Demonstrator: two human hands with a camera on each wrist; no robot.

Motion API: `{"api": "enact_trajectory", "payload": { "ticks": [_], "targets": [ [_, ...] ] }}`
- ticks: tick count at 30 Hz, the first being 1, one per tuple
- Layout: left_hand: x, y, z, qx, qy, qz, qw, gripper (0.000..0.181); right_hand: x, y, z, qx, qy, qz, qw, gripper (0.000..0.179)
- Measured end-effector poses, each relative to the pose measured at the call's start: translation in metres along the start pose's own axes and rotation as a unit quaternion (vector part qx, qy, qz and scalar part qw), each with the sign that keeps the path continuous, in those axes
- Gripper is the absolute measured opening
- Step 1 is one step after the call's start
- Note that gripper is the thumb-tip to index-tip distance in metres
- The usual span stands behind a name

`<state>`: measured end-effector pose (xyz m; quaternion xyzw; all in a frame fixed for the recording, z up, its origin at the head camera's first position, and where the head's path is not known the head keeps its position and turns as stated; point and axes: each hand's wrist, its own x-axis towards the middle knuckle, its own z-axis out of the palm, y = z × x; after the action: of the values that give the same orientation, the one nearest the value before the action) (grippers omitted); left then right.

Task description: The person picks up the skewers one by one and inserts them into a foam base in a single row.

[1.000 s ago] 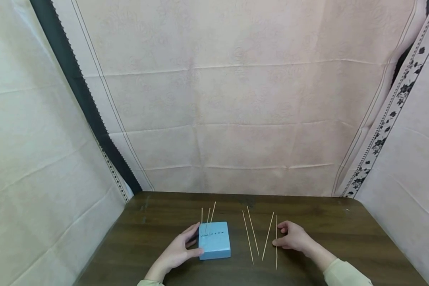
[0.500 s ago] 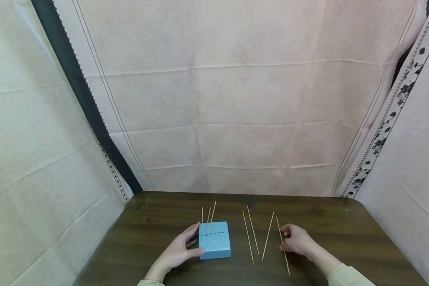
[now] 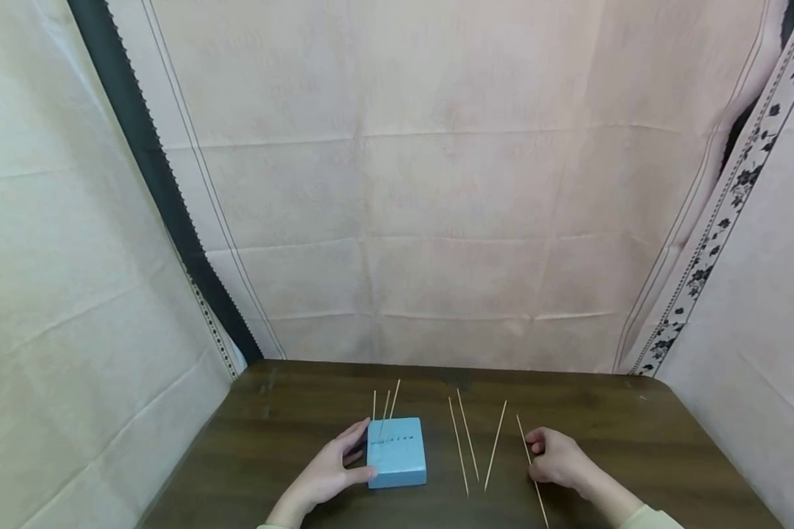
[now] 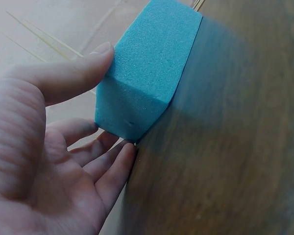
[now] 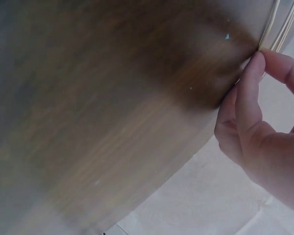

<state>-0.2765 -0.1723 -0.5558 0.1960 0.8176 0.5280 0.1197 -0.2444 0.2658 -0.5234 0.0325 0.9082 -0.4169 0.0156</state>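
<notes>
A light blue foam block (image 3: 397, 469) lies on the table with a row of small holes in its top. Three thin wooden skewers (image 3: 395, 400) stand in its left part, tilted differently. My left hand (image 3: 326, 470) grips the block's left side, thumb on the near corner; the left wrist view shows the thumb against one face of the block (image 4: 152, 54) and fingertips at its lower edge. To the right, my right hand (image 3: 559, 461) pinches another skewer (image 3: 541, 505) between thumb and finger, low over the table. In the right wrist view, the fingertips meet around that thin stick (image 5: 270, 24).
Three loose skewers, including the rightmost skewer (image 3: 495, 444), lie between the block and my right hand. The dark wooden table (image 3: 291, 411) ends at a pale cloth backdrop (image 3: 437, 257). Cloth walls (image 3: 106, 330) flank both sides.
My right hand has drawn its skewer rightward and nearer, away from the other loose ones, and the skewer has turned aslant. My left hand keeps its grip on the block.
</notes>
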Motion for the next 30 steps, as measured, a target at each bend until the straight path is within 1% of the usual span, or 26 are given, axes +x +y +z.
{"api": "enact_trajectory", "payload": {
  "ticks": [7, 12, 19, 22, 26, 28, 30],
  "targets": [
    [-0.003, -0.004, 0.001, -0.003, -0.001, -0.006, 1.0, 0.096, -0.003, 0.004, 0.002, -0.011, 0.003, -0.008, 0.9999, 0.052],
    [-0.003, -0.007, 0.001, -0.007, -0.002, -0.005, 1.0, 0.096, -0.005, 0.005, 0.001, -0.009, -0.001, -0.009, 0.9999, 0.051],
    [-0.003, -0.006, -0.001, -0.011, -0.003, -0.006, 0.9999, 0.096, -0.005, 0.004, -0.002, -0.044, 0.012, -0.008, 0.9989, 0.048],
    [-0.003, -0.004, -0.001, -0.019, -0.006, -0.005, 0.9998, 0.096, -0.005, 0.005, -0.003, -0.051, 0.006, -0.012, 0.9986, 0.045],
    [-0.003, -0.002, -0.002, -0.028, -0.01, 0.006, 0.9995, 0.095, -0.004, 0.006, -0.006, -0.04, -0.007, -0.01, 0.9991, 0.044],
    [-0.002, -0.002, -0.001, -0.027, -0.01, 0.009, 0.9995, 0.094, -0.003, 0.008, -0.009, -0.024, -0.011, -0.005, 0.9996, 0.046],
    [-0.002, -0.003, -0.001, -0.025, -0.011, 0.013, 0.9996, 0.094, -0.002, 0.01, -0.013, 0.006, -0.023, -0.001, 0.9997, 0.046]
  ]
}}
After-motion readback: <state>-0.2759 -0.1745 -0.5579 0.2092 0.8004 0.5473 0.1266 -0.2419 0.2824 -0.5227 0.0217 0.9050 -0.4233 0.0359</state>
